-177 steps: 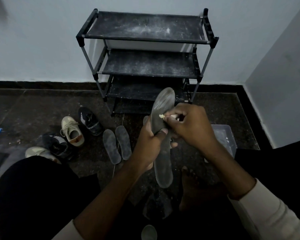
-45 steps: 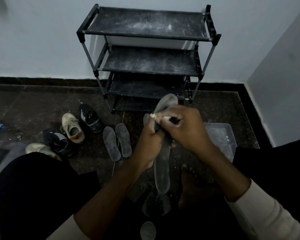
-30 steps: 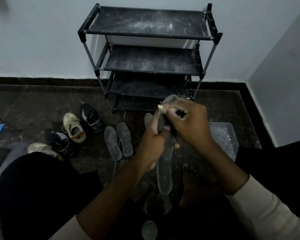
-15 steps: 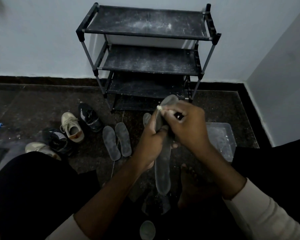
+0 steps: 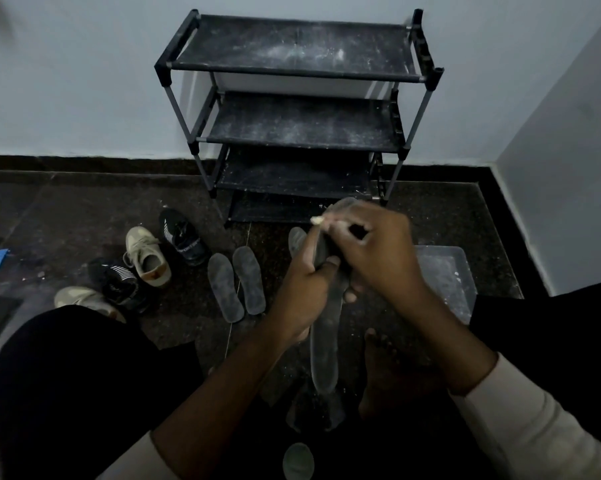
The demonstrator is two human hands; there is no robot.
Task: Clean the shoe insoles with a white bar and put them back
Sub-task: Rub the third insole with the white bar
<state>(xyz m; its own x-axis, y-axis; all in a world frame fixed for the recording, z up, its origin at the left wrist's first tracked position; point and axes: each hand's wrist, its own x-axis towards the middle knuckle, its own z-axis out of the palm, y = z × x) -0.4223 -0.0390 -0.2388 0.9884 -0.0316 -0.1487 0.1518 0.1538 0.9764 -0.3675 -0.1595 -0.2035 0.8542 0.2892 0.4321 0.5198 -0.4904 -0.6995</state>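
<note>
Grey insole [image 5: 323, 351] in left hand [image 5: 304, 289], white bar [image 5: 317, 220] at edge

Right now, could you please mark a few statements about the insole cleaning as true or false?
1. The left hand holds the long grey insole. True.
2. The right hand is empty. False: it pinches the small white bar at the insole's upper end.
3. Two dark flat insoles lie side by side on the floor. True.
4. Shoes stand on the black tiered rack. False: they sit on the floor, left of it.
</note>
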